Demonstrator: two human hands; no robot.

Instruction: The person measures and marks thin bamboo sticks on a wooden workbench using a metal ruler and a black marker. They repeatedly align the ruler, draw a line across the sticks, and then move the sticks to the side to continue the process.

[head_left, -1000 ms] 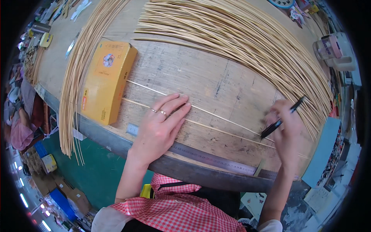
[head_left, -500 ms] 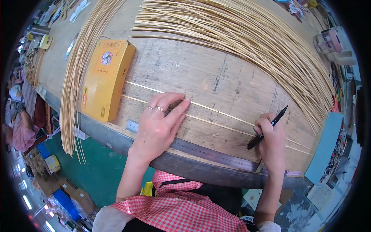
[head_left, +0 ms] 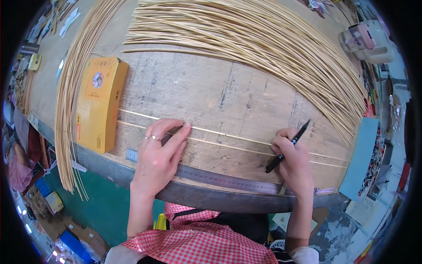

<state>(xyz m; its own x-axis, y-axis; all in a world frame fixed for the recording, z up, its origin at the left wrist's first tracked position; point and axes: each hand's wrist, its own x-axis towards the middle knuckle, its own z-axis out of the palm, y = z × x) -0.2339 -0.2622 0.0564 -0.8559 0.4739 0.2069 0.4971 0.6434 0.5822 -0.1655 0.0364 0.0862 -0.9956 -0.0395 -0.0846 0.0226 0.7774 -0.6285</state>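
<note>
Two thin bamboo sticks lie side by side across the wooden table, an upper stick [head_left: 246, 138] and a lower stick [head_left: 233, 148]. My left hand [head_left: 154, 163] pinches the upper stick between thumb and fingertips, a ring on one finger. Farther right, my right hand [head_left: 293, 166] is closed around a black marker pen [head_left: 302, 130], which slants through the fist. The fingertips of that hand also reach the upper stick; whether they grip it is hidden. A metal ruler [head_left: 224, 180] lies along the table's near edge, below both hands.
A yellow box [head_left: 97, 105] stands at the sticks' left ends, a teal box [head_left: 360, 154] at their right ends. Large bundles of sticks [head_left: 246, 44] cover the far side; another bundle [head_left: 66, 119] overhangs the left edge. A plastic jar [head_left: 357, 37] stands far right.
The whole view has shifted, so the boxes, sticks and both hands appear farther left and mostly lower. Both hands keep nearly the same pose on the sticks and the marker pen.
</note>
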